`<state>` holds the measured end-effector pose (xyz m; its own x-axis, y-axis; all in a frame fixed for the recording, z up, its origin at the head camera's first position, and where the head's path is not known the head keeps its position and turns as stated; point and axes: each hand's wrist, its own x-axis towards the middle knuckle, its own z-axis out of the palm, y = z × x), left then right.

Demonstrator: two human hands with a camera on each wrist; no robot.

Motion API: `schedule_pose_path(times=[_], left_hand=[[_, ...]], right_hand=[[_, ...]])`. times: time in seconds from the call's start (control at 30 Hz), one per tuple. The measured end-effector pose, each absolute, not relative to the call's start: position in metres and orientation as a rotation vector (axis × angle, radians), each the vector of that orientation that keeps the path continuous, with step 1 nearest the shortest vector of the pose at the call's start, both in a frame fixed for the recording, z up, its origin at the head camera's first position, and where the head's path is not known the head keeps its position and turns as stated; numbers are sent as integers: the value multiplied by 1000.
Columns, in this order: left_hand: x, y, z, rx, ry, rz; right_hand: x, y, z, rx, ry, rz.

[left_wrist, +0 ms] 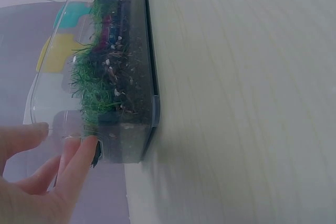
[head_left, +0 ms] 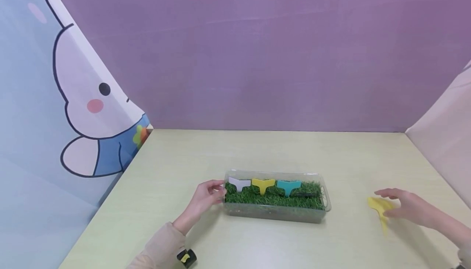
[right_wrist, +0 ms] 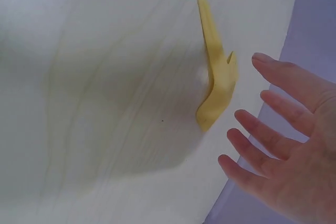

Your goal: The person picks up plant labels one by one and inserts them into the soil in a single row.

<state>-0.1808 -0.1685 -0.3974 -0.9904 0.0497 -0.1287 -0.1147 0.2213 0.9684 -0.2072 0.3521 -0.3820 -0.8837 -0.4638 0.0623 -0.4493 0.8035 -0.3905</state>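
Note:
A clear plastic box [head_left: 274, 213] filled with artificial grass holds three upright T-shaped plant labels: white [head_left: 239, 184], yellow [head_left: 263, 185] and teal [head_left: 289, 187]. My left hand [head_left: 206, 198] rests its fingertips against the box's left end, near the rim; in the left wrist view those fingers [left_wrist: 79, 169] are fairly straight. Off to the right, a separate yellow T-shaped plant label [right_wrist: 216, 72] lies on the table. Over it reaches my right hand [head_left: 413, 208], fingers spread and relaxed; the right wrist view shows a gap between fingertips and label.
The pale wooden table [head_left: 279, 150] carries the box near its middle. A purple cloth [head_left: 257, 56] hangs behind its far edge, and a printed blue curtain [head_left: 33, 138] hangs along the left. Dark, pebbly filling [left_wrist: 123, 66] shows through the box wall below the grass.

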Motion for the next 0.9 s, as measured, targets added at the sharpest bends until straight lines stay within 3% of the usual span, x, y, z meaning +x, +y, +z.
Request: schedule_pose_path(times=[0.9], left_hand=[[-179,-166,-395,-59,2352,1895]], right_hand=[[-210,352,-396,-756,2937,-554]])
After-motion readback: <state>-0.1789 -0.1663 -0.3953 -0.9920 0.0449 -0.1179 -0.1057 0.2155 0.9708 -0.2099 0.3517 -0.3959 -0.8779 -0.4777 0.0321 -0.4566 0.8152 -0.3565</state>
